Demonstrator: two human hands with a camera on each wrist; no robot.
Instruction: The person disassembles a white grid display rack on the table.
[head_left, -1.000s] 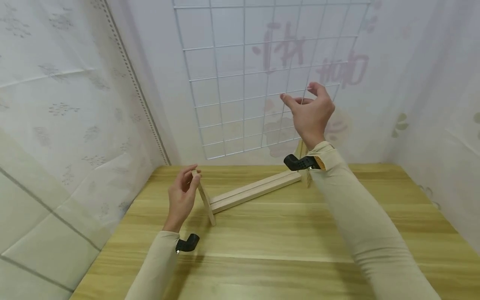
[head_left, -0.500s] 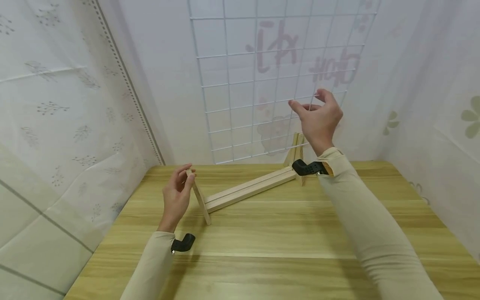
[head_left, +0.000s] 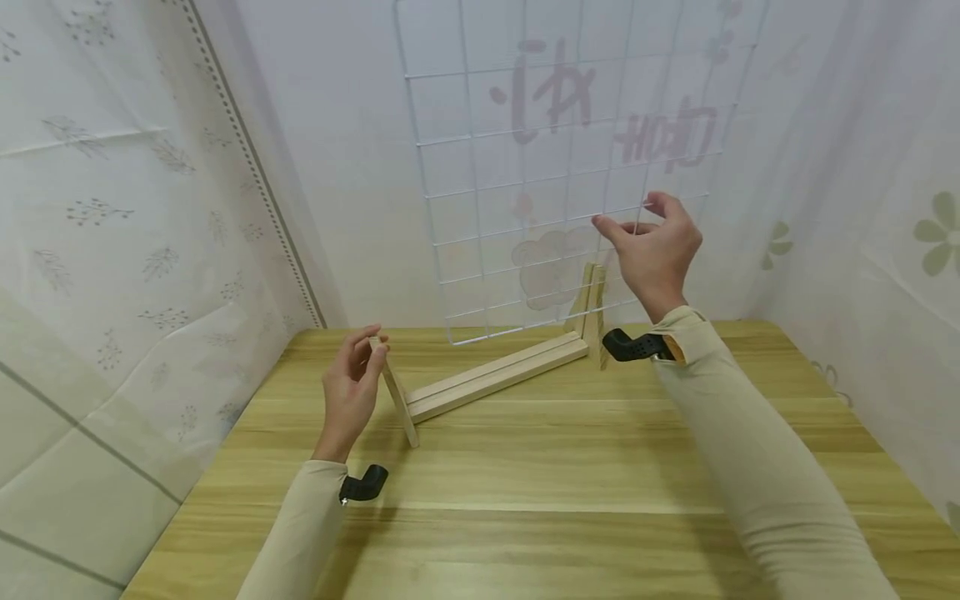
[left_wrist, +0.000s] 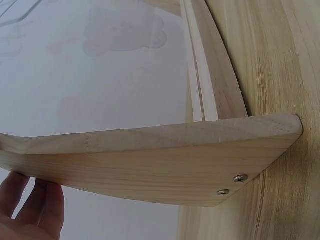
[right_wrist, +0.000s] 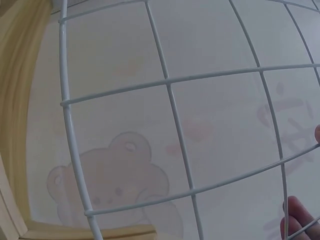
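A white wire grid panel [head_left: 523,229] hangs upright above the back of the table, its lower edge close over the wooden stand [head_left: 495,380]. My right hand [head_left: 657,252] grips the grid's wires near its lower right, thumb and fingers around them. The stand has two parallel rails with a narrow slot between, and an upright end board at each side. My left hand [head_left: 351,396] pinches the top of the near left end board [left_wrist: 150,167]. Two screw heads [left_wrist: 240,178] show low on that board. In the right wrist view, fingertips [right_wrist: 297,215] show behind the grid.
The stand sits on a wood-grain table [head_left: 525,475]. Behind it hangs a pale printed curtain [head_left: 360,250] with a bear figure and lettering. Patterned cloth [head_left: 135,275] covers the left side, and another pale cloth [head_left: 862,250] hangs at the right.
My right hand has moved the grid down and to the right, bringing its lower edge nearer the stand. My left hand keeps its pinch on the end board. The head view has shifted slightly.
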